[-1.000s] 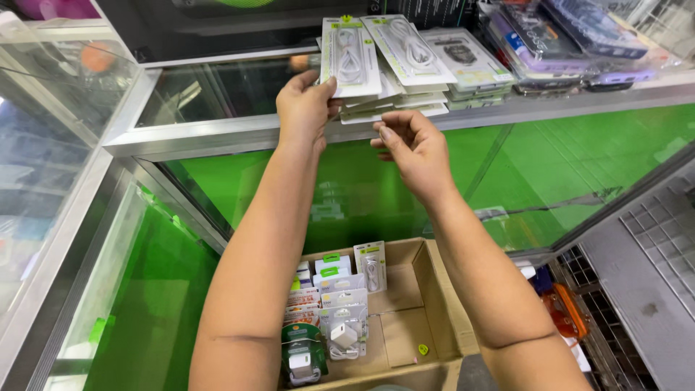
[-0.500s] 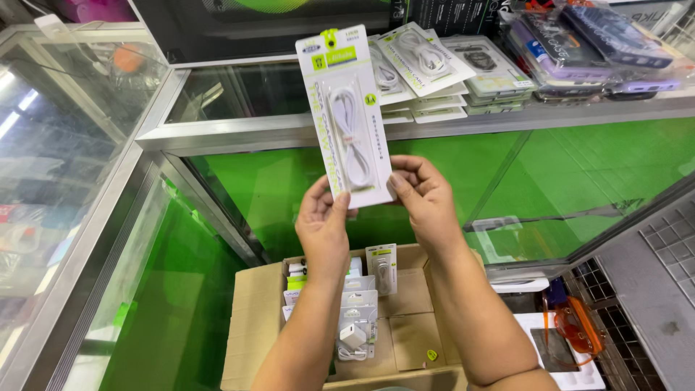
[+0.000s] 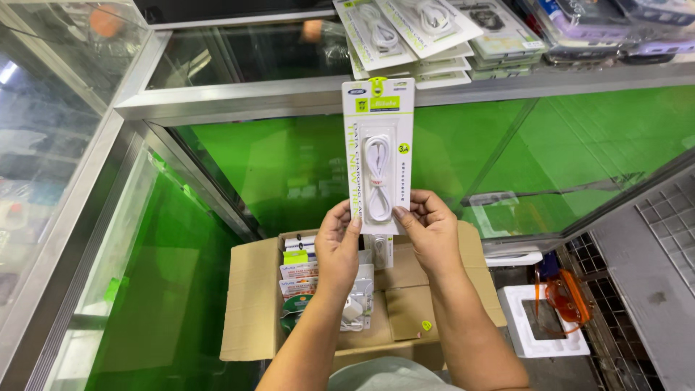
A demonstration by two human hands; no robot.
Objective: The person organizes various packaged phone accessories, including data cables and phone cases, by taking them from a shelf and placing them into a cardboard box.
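Observation:
I hold a flat white-and-green blister pack with a coiled white cable (image 3: pixel 377 152) upright in front of me. My left hand (image 3: pixel 337 246) grips its lower left edge and my right hand (image 3: pixel 426 232) grips its lower right edge, thumbs on the front. Below my hands stands an open cardboard box (image 3: pixel 250 304) with several small packaged items in it. On the glass counter (image 3: pixel 239 94) above lies a stack of similar cable packs (image 3: pixel 413 29).
A glass display case with green lining runs along the left and back. More packaged goods (image 3: pixel 579 29) lie at the counter's right. A white foam tray (image 3: pixel 532 347) with an orange item sits on the floor at right, beside a grey grille (image 3: pixel 651 253).
The pack has come down and closer to me, now held more squarely upright. One second ago both hands were up at the stack on the counter.

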